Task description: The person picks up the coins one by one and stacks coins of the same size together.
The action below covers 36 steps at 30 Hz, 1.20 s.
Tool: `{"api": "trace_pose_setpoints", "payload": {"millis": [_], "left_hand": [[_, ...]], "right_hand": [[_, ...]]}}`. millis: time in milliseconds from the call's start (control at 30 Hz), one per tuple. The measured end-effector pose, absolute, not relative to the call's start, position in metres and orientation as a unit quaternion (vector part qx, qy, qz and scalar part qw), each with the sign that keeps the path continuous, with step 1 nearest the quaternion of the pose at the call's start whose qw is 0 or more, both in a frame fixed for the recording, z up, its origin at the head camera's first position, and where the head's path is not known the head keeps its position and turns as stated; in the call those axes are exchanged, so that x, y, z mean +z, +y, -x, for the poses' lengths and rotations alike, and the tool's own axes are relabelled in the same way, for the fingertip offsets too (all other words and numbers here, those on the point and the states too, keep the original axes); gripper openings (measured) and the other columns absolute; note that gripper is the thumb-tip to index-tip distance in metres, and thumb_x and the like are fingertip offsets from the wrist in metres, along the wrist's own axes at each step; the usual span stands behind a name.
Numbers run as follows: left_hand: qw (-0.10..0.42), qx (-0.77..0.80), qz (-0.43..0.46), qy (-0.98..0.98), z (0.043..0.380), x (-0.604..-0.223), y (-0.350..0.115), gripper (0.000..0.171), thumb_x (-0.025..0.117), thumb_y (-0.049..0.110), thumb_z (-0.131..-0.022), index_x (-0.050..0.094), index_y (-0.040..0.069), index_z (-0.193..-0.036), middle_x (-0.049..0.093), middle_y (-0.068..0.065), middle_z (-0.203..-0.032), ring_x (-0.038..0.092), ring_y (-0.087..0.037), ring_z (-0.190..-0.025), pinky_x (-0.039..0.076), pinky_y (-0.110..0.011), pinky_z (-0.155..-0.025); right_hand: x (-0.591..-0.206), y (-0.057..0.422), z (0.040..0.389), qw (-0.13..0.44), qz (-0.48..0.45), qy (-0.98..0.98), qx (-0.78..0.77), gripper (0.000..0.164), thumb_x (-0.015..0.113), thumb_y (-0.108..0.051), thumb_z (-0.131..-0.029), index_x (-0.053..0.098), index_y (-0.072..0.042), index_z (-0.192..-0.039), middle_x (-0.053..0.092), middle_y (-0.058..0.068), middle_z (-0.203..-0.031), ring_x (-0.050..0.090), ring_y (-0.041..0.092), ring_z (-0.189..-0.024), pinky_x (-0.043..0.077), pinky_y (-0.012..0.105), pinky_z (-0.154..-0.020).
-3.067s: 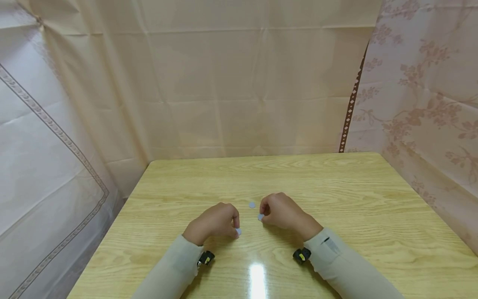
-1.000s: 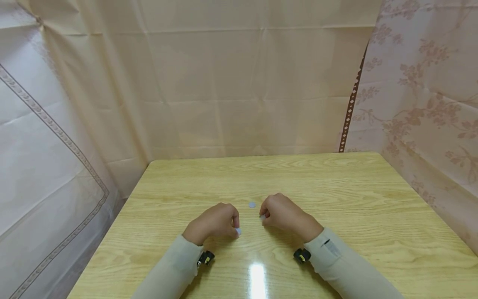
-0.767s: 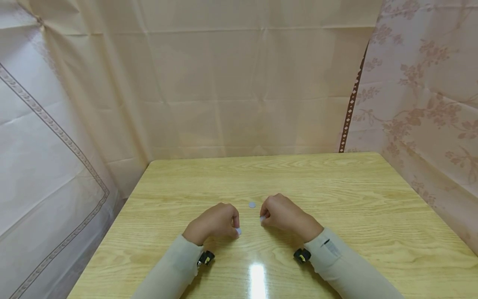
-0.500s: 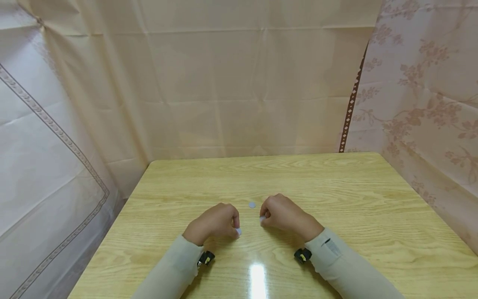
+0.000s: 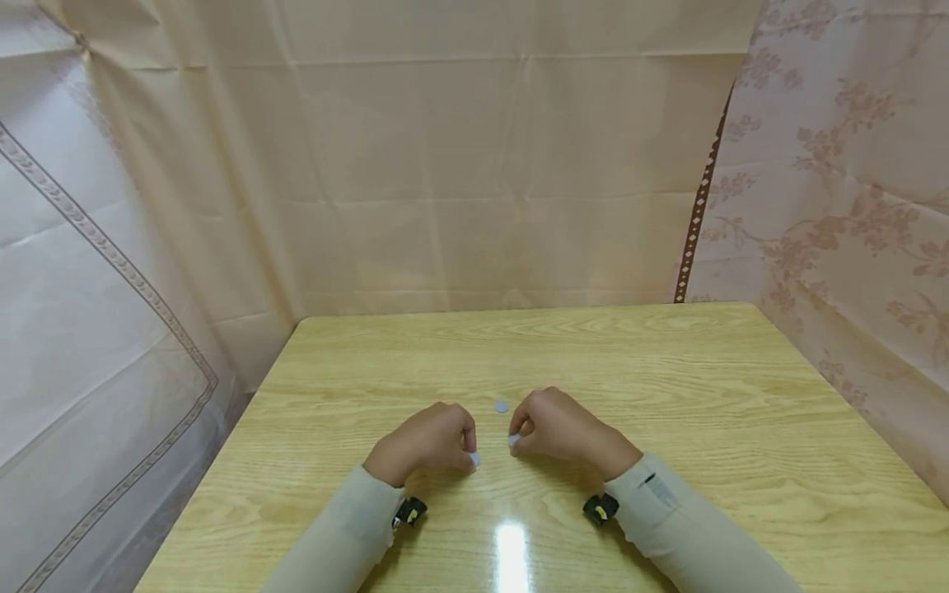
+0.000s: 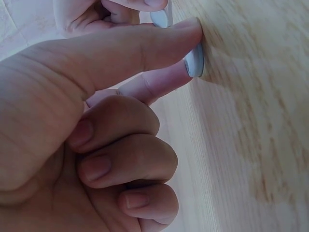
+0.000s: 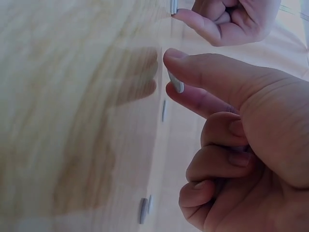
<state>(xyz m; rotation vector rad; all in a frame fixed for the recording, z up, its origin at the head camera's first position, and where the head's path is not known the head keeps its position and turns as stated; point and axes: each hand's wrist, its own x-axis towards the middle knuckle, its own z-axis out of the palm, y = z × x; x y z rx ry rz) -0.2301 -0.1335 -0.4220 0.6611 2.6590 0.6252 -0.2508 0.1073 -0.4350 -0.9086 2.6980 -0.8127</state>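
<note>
My left hand (image 5: pixel 430 438) pinches a pale grey disc (image 5: pixel 474 459) between thumb and index finger, its edge down at the table. In the left wrist view this disc (image 6: pixel 194 60) shows more than one layer, like a thin stack, and the other fingers curl into the palm. Across from it my right hand (image 5: pixel 559 427) holds another round disc (image 5: pixel 515 441) by thumb and index fingertips. That disc (image 7: pixel 177 83) is tilted, close over the table in the right wrist view. A third disc (image 5: pixel 502 407) lies flat just beyond the hands.
The wood-grain table (image 5: pixel 356 354) carries a bright light reflection near its front. Low in the right wrist view, more thin grey discs (image 7: pixel 144 211) lie on the tabletop. A beige curtain (image 5: pixel 474 181) hangs behind, with a floral one (image 5: pixel 838 206) at the right.
My right hand has brought its disc slightly left and nearer to me, towards the left hand; earlier it held the disc farther back. My left hand and the flat disc have stayed in place.
</note>
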Motion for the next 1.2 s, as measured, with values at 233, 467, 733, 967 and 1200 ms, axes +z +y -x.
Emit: {"api": "trace_pose_setpoints", "payload": {"millis": [233, 467, 733, 967, 1200], "left_hand": [[0.164, 0.216, -0.233, 0.934, 0.2294, -0.4217, -0.1336, 0.019, 0.088, 0.019, -0.082, 0.070, 0.022, -0.076, 0.065, 0.013, -0.080, 0.056, -0.009, -0.068, 0.050, -0.028, -0.062], [0.165, 0.218, -0.233, 0.933, 0.2295, -0.4216, -0.1342, 0.020, 0.088, 0.018, -0.082, 0.069, 0.022, -0.076, 0.065, 0.012, -0.079, 0.057, -0.009, -0.066, 0.050, -0.028, -0.061], [0.165, 0.222, -0.234, 0.932, 0.2291, -0.4215, -0.1337, 0.019, 0.087, 0.016, -0.081, 0.069, 0.021, -0.076, 0.065, 0.011, -0.078, 0.057, -0.009, -0.065, 0.050, -0.028, -0.060], [0.168, 0.224, -0.232, 0.932, 0.2292, -0.4211, -0.1334, 0.019, 0.088, 0.016, -0.081, 0.069, 0.021, -0.076, 0.065, 0.011, -0.078, 0.057, -0.009, -0.066, 0.051, -0.028, -0.061], [0.166, 0.226, -0.234, 0.931, 0.2290, -0.4203, -0.1335, 0.019, 0.088, 0.016, -0.080, 0.069, 0.020, -0.076, 0.065, 0.010, -0.077, 0.056, -0.010, -0.066, 0.050, -0.028, -0.060]], "right_hand": [[-0.4367, 0.1044, 0.2491, 0.116, 0.318, 0.892, -0.300, 0.008, 0.084, -0.021, -0.086, 0.081, -0.017, -0.092, 0.076, -0.008, -0.095, 0.064, 0.006, -0.079, 0.057, 0.028, -0.073], [-0.4384, 0.1022, 0.2459, 0.129, 0.336, 0.879, -0.312, 0.010, 0.086, -0.022, -0.086, 0.081, -0.017, -0.094, 0.076, -0.009, -0.094, 0.064, 0.005, -0.081, 0.056, 0.027, -0.073], [-0.4415, 0.1003, 0.2453, 0.136, 0.339, 0.874, -0.319, 0.013, 0.087, -0.022, -0.084, 0.080, -0.018, -0.094, 0.076, -0.009, -0.097, 0.062, 0.005, -0.075, 0.056, 0.024, -0.071], [-0.4418, 0.0993, 0.2450, 0.144, 0.336, 0.872, -0.325, 0.013, 0.087, -0.022, -0.084, 0.081, -0.018, -0.094, 0.076, -0.010, -0.092, 0.062, 0.005, -0.069, 0.055, 0.024, -0.068], [-0.4409, 0.1002, 0.2446, 0.152, 0.339, 0.867, -0.331, 0.013, 0.086, -0.019, -0.085, 0.081, -0.016, -0.096, 0.076, -0.010, -0.089, 0.059, 0.003, -0.066, 0.054, 0.023, -0.066]]}}
